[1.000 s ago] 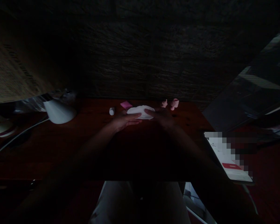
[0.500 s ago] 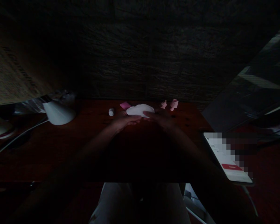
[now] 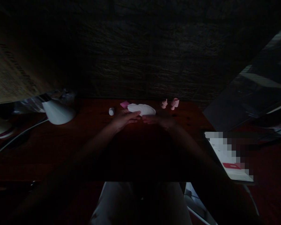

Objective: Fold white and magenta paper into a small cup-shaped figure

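Note:
A flat white oval sheet (image 3: 142, 109), soft-looking like modelling clay, is held between my two hands over the back of the table. My left hand (image 3: 125, 120) grips its left side, thumb lying on the near edge and fingers underneath. Along the near right edge, the fingers of my right hand (image 3: 158, 120) press together against the sheet; the thumb is hard to make out in the dark. Left of the sheet is a small white lump (image 3: 111, 111). Partly behind it lies a pink flat piece (image 3: 125, 104). To the right stand two small pink shaped pieces, one knobbly (image 3: 164, 103) and one cup-like (image 3: 175, 103).
A white lamp-like cone (image 3: 58, 112) with a cable stands left on the dark red wooden table (image 3: 89, 131), below a cardboard box (image 3: 16, 68). A lit phone or tablet (image 3: 234, 168) lies at the right edge. A dark brick-patterned wall (image 3: 150, 62) rises behind.
My right thumb has come off the sheet's top, and the right fingers now lie along its near edge. The left thumb has shifted onto the sheet, which has tilted slightly.

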Demonstrator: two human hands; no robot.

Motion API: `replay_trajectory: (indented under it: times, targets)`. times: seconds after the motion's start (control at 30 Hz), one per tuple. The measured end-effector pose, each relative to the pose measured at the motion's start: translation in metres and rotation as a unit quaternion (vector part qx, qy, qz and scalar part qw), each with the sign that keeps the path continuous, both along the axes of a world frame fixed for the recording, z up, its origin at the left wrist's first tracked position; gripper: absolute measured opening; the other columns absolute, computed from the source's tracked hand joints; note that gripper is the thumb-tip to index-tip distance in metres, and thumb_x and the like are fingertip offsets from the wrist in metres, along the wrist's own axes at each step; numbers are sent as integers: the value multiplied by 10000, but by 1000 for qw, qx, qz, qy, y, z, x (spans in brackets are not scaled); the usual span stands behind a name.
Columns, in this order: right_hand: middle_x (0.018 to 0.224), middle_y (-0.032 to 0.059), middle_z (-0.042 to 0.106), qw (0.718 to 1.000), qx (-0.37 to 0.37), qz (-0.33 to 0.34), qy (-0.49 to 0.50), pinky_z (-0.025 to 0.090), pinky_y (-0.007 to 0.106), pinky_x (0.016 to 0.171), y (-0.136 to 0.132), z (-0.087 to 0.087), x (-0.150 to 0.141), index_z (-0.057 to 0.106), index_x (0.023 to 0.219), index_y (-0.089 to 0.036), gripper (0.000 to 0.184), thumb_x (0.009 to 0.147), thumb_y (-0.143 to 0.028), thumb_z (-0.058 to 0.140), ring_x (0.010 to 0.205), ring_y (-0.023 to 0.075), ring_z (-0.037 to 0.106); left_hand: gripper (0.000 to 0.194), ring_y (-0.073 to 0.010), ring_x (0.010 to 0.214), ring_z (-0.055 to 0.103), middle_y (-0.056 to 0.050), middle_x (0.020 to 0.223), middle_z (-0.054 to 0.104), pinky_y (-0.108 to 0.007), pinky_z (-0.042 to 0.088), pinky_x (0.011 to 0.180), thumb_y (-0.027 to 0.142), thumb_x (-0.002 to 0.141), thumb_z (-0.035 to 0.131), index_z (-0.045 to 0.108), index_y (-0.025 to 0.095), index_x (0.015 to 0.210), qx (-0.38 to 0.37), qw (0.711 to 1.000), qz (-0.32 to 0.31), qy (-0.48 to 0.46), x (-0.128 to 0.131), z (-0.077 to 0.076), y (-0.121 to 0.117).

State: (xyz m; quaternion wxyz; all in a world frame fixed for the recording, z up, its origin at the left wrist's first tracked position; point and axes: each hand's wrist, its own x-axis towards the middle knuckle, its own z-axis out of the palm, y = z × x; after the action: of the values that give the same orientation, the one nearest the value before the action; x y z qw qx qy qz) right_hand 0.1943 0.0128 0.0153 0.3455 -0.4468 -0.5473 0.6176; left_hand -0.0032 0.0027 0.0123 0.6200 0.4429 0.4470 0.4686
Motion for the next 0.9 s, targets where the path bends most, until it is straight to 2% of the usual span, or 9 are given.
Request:
replay_trajectory:
  times: [0.13,0.23,0.33,0.43,0.57,0.77,0.9]
  targets:
    - [849,86,777,999,26,-1,-36,612,330,753,4,-4,5,768,956,-157,308,693,-292,857,775,195,736,232,-119,712,701,-61,802,754,-213,567,669,257,722,856,739,127,875,12,1000,16,8,0,1,0]
    - [814,76,773,990,83,11,-116,583,288,658,6,-3,9,781,963,-161,316,718,-350,844,731,186,717,280,-133,751,701,-67,900,756,-214,574,637,285,696,870,747,134,897,46,998,33,13,-2,0,1]
    - [758,53,759,958,156,2,-241,525,261,597,4,5,10,800,917,-174,255,765,-378,811,706,182,694,320,-150,800,698,-65,940,756,-214,587,623,316,659,889,761,140,895,60,997,51,12,-3,-3,3]
    - [722,41,744,932,191,-3,-309,484,248,578,0,14,7,802,854,-170,251,782,-411,795,692,173,675,324,-167,857,703,-62,919,757,-249,618,717,332,636,899,768,134,857,64,996,60,-1,-4,-6,5]
    - [706,41,743,943,167,-2,-286,476,232,578,-3,19,6,788,791,-159,267,765,-423,808,654,148,663,287,-180,910,705,-72,963,761,-309,624,823,313,674,878,760,125,857,59,996,65,-16,-3,-8,7]
    - [703,44,757,970,152,-6,-187,533,260,639,-2,16,11,757,686,-193,290,759,-470,803,648,155,682,157,-173,930,709,-68,1025,755,-271,621,786,221,761,821,740,157,879,-9,993,110,-37,-4,0,6]
    - [681,45,755,982,123,8,-146,549,268,635,0,13,13,760,700,-201,318,704,-509,838,650,163,692,180,-175,887,715,-73,1019,754,-271,619,754,241,778,813,738,171,927,-24,994,101,-28,-5,1,6]
